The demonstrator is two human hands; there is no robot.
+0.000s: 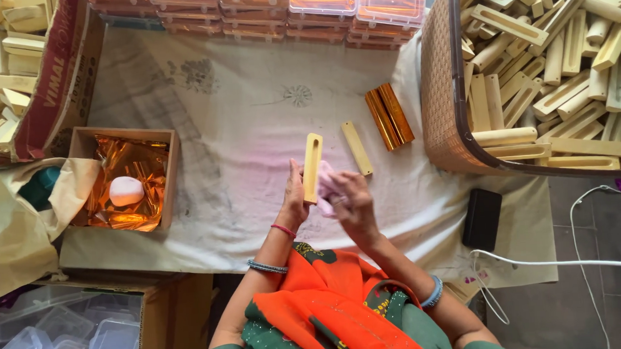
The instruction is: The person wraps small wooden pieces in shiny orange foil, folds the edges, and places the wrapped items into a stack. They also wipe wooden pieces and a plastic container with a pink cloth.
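One wood block (312, 166) is gripped upright by the left hand (296, 196); a pink cloth (327, 188) is gripped by the right hand (350, 201), with gold bars (389, 116) at one o'clock.

Pale printed cloth (252, 128) spread over the work surface, grey tiled floor (606, 231) at right, warm even light

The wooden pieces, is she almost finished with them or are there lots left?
Lots left. Two shiny gold-wrapped pieces on the cloth look done. Her left hand holds up one slotted wooden piece, and her right hand presses a pink rag to it. Another bare piece lies close by, and the basket is heaped with many more.
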